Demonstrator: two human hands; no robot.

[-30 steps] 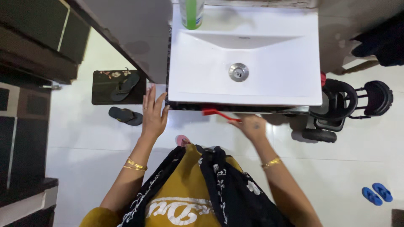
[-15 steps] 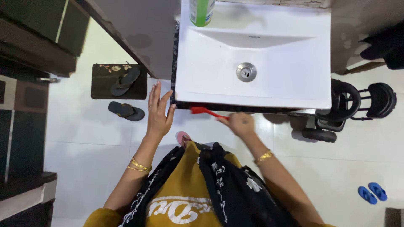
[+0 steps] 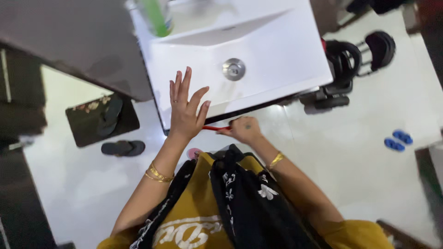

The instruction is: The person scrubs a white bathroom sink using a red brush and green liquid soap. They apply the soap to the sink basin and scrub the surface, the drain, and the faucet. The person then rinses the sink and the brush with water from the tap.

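My right hand (image 3: pixel 244 130) is wrapped around the handle of a red brush (image 3: pixel 214 128), down low against the dark front edge under the white sink (image 3: pixel 277 55). The bristle end pokes left and disappears behind my left hand (image 3: pixel 185 113), which is spread flat, fingers apart, holding nothing, hovering over the sink's near rim. Honestly the risk I see: the brush head could slip off that narrow edge, or I'd jab my own left palm since it's right in the way. Green bottle (image 3: pixel 157 17) sits at the far corner.
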